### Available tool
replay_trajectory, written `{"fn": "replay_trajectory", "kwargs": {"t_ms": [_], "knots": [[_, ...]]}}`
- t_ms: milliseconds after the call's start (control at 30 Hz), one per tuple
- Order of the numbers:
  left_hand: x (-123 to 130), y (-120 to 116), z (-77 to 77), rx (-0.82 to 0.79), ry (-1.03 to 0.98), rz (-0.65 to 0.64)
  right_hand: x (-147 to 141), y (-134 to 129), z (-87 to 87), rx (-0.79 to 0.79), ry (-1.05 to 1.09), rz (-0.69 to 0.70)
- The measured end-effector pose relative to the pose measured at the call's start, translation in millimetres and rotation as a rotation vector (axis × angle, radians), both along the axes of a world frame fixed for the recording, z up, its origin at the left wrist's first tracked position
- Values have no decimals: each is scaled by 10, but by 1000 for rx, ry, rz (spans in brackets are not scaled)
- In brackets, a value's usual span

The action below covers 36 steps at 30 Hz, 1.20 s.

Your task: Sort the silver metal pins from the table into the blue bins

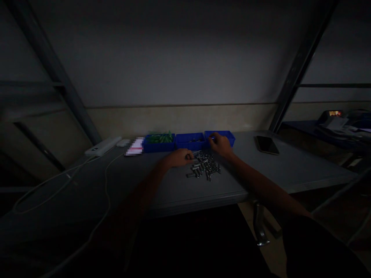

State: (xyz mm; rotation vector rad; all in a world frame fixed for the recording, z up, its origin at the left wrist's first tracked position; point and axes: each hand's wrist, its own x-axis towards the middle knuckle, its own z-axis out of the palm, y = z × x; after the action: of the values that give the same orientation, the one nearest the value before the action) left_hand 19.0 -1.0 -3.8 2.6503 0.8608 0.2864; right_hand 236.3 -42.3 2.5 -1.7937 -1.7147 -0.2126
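Note:
A loose pile of small shiny metal parts (pixel 204 165), bolt- or pin-like in shape, lies on the grey table. At its left edge, my left hand (pixel 180 157) rests low with curled fingers; whatever they may hold is too dark to make out. My right hand (pixel 222 145) is over the front of the right blue bin (pixel 230 137), its thumb and fingers pinched together. A tiny bright spot shows at those fingertips, too small to name. Beside it, the middle blue bin (pixel 189 146) has a few dark small pieces inside.
The left blue bin (pixel 159 147) holds green pieces (pixel 160 138). Left of it lie a pinkish-white blurred item (pixel 135 146), a small white case (pixel 123 143) and a white power strip (pixel 102 147) with a cable (pixel 106 181). A phone (pixel 267 144) lies at right. Metal posts flank the table.

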Motion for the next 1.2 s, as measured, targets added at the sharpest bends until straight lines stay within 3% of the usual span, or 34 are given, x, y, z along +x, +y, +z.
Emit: {"fn": "replay_trajectory", "kwargs": {"t_ms": [167,300,500,833,1033,1200], "knots": [[-3,41,-49,53,-70,80,-301,-108,-59,-14,-197,374],[-4,12,17,86,-149,144,-393,-137,-121,41,-292,511],[52,-105,133,77,-225,190,-351,-99,-146,89,-341,502],[52,-124,138,22,-460,118,-358,-103,-115,112,-278,453],[64,-122,125,-6,-499,100,-359,-89,-127,66,-228,502],[78,-62,58,-136,-575,71,-360,-89,-131,72,-146,515]]}}
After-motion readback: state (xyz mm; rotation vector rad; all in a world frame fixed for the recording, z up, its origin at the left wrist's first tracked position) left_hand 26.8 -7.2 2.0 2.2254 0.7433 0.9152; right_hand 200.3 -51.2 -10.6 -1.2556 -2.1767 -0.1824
